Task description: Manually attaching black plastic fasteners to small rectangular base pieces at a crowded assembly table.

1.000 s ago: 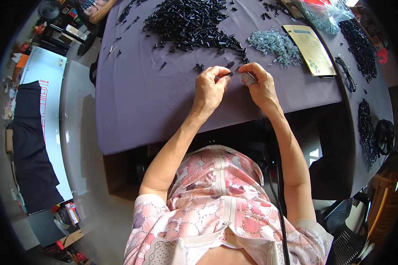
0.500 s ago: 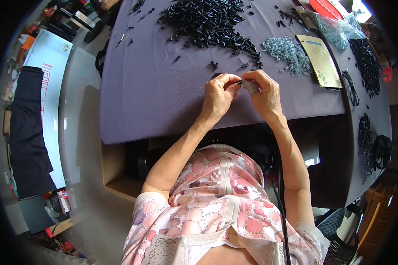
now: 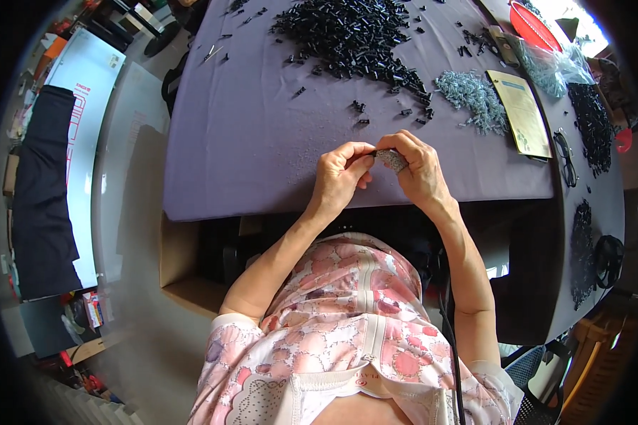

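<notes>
Over the front part of the purple-grey cloth, my two hands meet at the fingertips. My left hand is closed in a pinch on a small black piece, mostly covered by the fingers. My right hand curls in from the other side, its fingertips at the same piece. Under its fingers shows a grey speckled thing; whether it is held or wrapped round a finger I cannot make out. Just beyond the hands lie a few loose black pieces, and behind them spreads a big heap of black pieces.
A pile of small clear pieces lies right of the heap, beside a yellowish envelope. Farther right are eyeglasses, a plastic bag, a red basket and more black pieces. An open cardboard box sits under the table's left side.
The view has shifted, so the table and hands sit lower in it. My fingers have closed further around the small black piece, and the right hand has turned slightly.
</notes>
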The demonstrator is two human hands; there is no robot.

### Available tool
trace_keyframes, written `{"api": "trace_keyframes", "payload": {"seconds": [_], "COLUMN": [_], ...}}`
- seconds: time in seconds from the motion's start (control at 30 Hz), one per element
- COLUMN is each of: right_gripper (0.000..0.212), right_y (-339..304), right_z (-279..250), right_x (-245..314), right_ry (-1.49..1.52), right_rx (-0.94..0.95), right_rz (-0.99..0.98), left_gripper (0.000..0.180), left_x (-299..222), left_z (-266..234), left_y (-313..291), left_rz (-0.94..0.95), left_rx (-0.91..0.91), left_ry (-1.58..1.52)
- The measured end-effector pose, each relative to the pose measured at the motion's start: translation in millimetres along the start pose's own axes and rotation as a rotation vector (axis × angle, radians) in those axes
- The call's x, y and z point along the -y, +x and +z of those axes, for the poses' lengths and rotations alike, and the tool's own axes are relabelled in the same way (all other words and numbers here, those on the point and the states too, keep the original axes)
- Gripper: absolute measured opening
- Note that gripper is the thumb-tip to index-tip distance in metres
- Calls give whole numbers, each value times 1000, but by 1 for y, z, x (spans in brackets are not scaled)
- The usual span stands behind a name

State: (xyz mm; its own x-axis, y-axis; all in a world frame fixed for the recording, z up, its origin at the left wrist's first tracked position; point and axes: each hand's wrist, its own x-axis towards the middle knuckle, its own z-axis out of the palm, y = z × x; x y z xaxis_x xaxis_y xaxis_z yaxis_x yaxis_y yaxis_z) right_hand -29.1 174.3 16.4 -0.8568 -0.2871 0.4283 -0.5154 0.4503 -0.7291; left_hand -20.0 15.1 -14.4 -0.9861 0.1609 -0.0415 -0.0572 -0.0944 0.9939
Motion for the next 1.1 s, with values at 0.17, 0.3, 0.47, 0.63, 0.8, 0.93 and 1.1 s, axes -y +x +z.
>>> {"api": "trace_keyframes", "payload": {"seconds": [0.17, 0.3, 0.47, 0.63, 0.8, 0.93, 1.1], "right_gripper": [25, 27, 38, 43, 46, 46, 46], "right_y": [-4, -5, -6, -3, 0, 8, 16], "right_z": [0, 11, 31, 36, 43, 41, 38], "right_x": [3, -2, -3, 9, 1, 3, -7], "right_ry": [128, 398, 402, 287, 409, 409, 180], "right_rx": [101, 124, 28, 51, 109, 161, 36], "right_rz": [84, 195, 98, 18, 48, 108, 83], "left_gripper": [12, 13, 13, 14, 13, 13, 13], "left_x": [0, -5, -5, -6, -2, 3, 1], "left_z": [-3, -9, -23, -32, -35, -39, -40], "left_y": [-12, -19, -15, -11, -9, -8, -7], "left_rz": [34, 24, -8, -51, -57, -59, -68], "left_rx": [-8, -24, -27, -75, -121, -125, -147], "left_ry": [-37, -5, -152, -222, -348, -374, -427]}}
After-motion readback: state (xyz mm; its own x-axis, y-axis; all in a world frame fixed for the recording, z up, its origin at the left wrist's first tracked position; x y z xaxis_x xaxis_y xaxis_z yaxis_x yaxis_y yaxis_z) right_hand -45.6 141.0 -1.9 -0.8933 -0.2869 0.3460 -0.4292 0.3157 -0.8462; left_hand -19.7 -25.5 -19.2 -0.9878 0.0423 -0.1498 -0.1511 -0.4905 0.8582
